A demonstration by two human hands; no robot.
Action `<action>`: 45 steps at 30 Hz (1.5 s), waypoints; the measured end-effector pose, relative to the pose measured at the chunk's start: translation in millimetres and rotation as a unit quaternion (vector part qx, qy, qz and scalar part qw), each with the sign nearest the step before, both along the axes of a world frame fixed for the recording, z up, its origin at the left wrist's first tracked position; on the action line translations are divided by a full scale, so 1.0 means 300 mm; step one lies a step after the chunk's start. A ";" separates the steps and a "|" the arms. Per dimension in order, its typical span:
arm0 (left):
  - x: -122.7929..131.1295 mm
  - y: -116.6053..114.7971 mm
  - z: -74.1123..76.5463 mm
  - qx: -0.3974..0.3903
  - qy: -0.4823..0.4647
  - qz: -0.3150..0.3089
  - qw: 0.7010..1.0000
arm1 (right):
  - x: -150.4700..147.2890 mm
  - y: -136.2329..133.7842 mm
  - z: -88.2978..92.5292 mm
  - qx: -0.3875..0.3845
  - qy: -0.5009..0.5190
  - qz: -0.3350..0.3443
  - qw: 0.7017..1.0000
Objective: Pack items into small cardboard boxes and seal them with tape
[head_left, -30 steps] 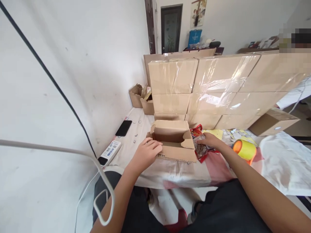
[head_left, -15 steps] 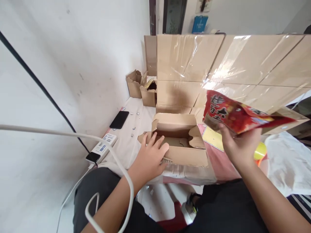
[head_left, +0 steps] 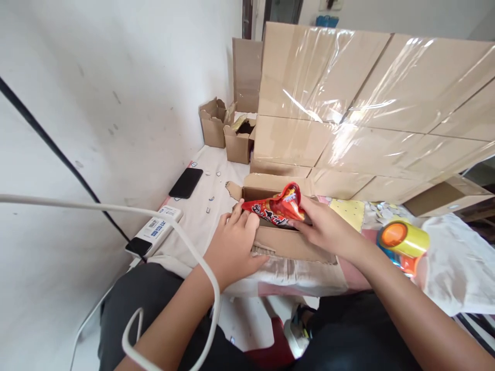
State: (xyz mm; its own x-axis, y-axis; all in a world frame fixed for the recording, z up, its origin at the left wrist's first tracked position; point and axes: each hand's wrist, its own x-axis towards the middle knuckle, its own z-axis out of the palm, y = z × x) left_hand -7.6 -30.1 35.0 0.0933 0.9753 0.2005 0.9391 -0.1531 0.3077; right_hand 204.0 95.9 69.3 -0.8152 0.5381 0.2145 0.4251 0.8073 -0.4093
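Note:
A small open cardboard box (head_left: 301,246) lies in front of me with its flaps folded out. My right hand (head_left: 323,226) grips a red snack packet (head_left: 276,210) with dark lettering, partly down inside the box's opening. The packet is bent, its near-right end bulging upward. My left hand (head_left: 235,239) rests on the box's left end, fingertips at the packet's left tip, fingers stretched out. Whether those fingertips touch the packet I cannot tell. Part of the box's inside is hidden by the packet and my hands.
A wall of taped cardboard boxes (head_left: 301,139) stands behind. Two small open cartons (head_left: 237,147) sit at back left. A black phone (head_left: 186,183) and a white power bank (head_left: 158,232) lie left. Tape rolls (head_left: 406,239) are at right. A white cable (head_left: 185,239) crosses my left arm.
My right hand has brought the red packet left and down from above the table into the box opening. My left hand has stayed at the box's left end.

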 end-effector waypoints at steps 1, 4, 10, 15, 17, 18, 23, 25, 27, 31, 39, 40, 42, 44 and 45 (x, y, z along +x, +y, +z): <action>-0.003 0.002 -0.002 0.010 -0.004 0.001 1.000 | -0.013 0.009 0.014 -0.021 -0.004 0.009 1.000; -0.010 0.002 -0.007 0.040 -0.001 -0.002 0.999 | -0.048 0.036 0.025 -0.031 -0.037 0.001 0.999; -0.013 -0.009 -0.017 0.051 0.027 -0.031 0.998 | -0.102 0.083 -0.026 -0.055 -0.080 0.020 0.995; -0.017 -0.007 -0.021 0.050 0.039 -0.052 0.997 | -0.097 0.083 -0.034 -0.096 -0.054 0.065 0.992; -0.019 -0.005 -0.021 0.044 0.041 -0.059 0.996 | -0.093 0.077 -0.036 -0.112 -0.060 0.072 0.989; -0.020 -0.004 -0.021 0.042 0.043 -0.062 0.996 | -0.091 0.074 -0.039 -0.121 -0.064 0.079 0.987; -0.029 -0.001 -0.022 0.043 0.050 -0.079 0.995 | -0.078 0.056 -0.048 -0.117 -0.054 0.107 0.986; -0.033 0.001 -0.024 0.048 0.057 -0.082 0.994 | -0.054 0.049 -0.042 -0.061 -0.038 0.083 0.994; -0.036 0.001 -0.029 0.057 0.067 -0.081 0.993 | -0.009 0.045 -0.036 0.012 -0.023 0.037 0.999; -0.038 0.000 -0.037 0.072 0.079 -0.085 0.991 | 0.110 0.040 -0.034 0.085 -0.034 -0.039 0.995; -0.044 0.016 -0.043 0.072 0.096 -0.090 0.989 | 0.144 0.040 -0.054 0.099 -0.102 -0.023 0.990; -0.047 0.019 -0.044 0.074 0.097 -0.094 0.988 | 0.142 0.040 -0.053 0.100 -0.106 -0.020 0.989; -0.051 0.024 -0.047 0.073 0.102 -0.104 0.987 | 0.146 0.039 -0.050 0.101 -0.106 -0.013 0.989; -0.052 0.025 -0.051 0.071 0.106 -0.116 0.985 | 0.158 0.035 -0.046 0.097 -0.098 -0.001 0.990; -0.053 0.024 -0.054 0.072 0.107 -0.121 0.984 | 0.166 0.033 -0.046 0.095 -0.091 0.007 0.991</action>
State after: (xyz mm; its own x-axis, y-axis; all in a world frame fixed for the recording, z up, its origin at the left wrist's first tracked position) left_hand -23.4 -23.0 18.8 0.3742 0.8820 0.2864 0.9107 -0.4078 0.0661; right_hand 253.8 105.9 55.6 -0.8569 0.4904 0.1587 0.4664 0.8688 -0.1666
